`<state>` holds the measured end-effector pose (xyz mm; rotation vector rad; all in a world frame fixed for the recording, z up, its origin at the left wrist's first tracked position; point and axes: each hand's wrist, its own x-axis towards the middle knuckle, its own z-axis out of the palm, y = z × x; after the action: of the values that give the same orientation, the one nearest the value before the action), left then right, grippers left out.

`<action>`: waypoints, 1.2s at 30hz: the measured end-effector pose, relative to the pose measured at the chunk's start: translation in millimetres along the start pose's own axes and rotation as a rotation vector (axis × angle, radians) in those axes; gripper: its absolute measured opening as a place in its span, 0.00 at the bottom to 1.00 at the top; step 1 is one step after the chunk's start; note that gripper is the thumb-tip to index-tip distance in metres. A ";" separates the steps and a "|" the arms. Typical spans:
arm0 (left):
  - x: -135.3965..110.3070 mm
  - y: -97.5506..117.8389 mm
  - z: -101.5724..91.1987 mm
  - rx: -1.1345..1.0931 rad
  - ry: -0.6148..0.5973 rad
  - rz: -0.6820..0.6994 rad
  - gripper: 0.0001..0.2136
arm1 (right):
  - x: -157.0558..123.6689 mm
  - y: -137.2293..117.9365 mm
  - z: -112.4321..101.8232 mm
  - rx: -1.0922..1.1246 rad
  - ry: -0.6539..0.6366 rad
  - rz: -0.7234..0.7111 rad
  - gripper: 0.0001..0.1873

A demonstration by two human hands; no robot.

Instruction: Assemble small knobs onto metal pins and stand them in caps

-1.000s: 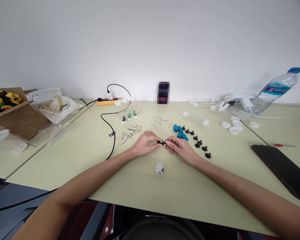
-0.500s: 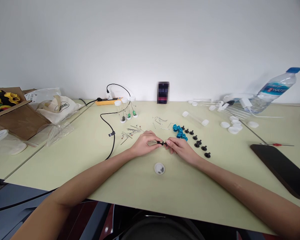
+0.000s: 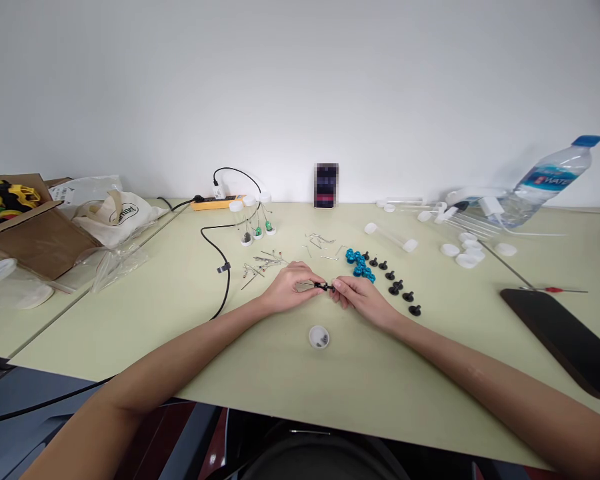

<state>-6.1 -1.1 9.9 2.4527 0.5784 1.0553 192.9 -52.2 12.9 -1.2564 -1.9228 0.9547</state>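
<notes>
Between my hands, above the table's middle, is a small black part (image 3: 323, 286) with a thin metal wire running back toward my left palm. My left hand (image 3: 293, 287) pinches its left end between thumb and fingers. My right hand (image 3: 357, 297) is closed on its right end, where the fingertips hide the detail. A shallow white cap (image 3: 319, 337) holding tiny dark bits lies just in front of my hands. Blue knobby pieces (image 3: 361, 267) cluster beyond my right hand, with several black disc-shaped parts with stems (image 3: 395, 287) in a curved row beside them.
Thin metal rods (image 3: 263, 262) and bent wires (image 3: 320, 241) lie beyond my left hand. Three clear tubes (image 3: 257, 220) stand near a black cable (image 3: 227, 287). Clear tubes, white caps (image 3: 470, 257) and a water bottle (image 3: 550, 177) are at right, with a dark slab (image 3: 565, 340) nearer.
Hardly anything differs. My right fingers sit a hair farther right on the black part; the left hand looks the same.
</notes>
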 end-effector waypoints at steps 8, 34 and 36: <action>-0.3 -0.4 0.2 -0.004 -0.004 -0.008 0.08 | 0.0 0.1 -0.3 0.001 -0.017 0.006 0.22; -0.5 -0.7 -0.3 0.007 -0.004 -0.012 0.08 | -0.7 -2.6 1.2 0.025 0.021 0.022 0.15; -0.6 -0.6 -0.1 0.003 -0.001 -0.013 0.08 | -0.9 -3.4 0.8 0.021 0.014 0.014 0.16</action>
<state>-6.7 -0.9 9.3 2.4489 0.5955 1.0486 191.1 -54.1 15.3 -1.2630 -1.8912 0.9684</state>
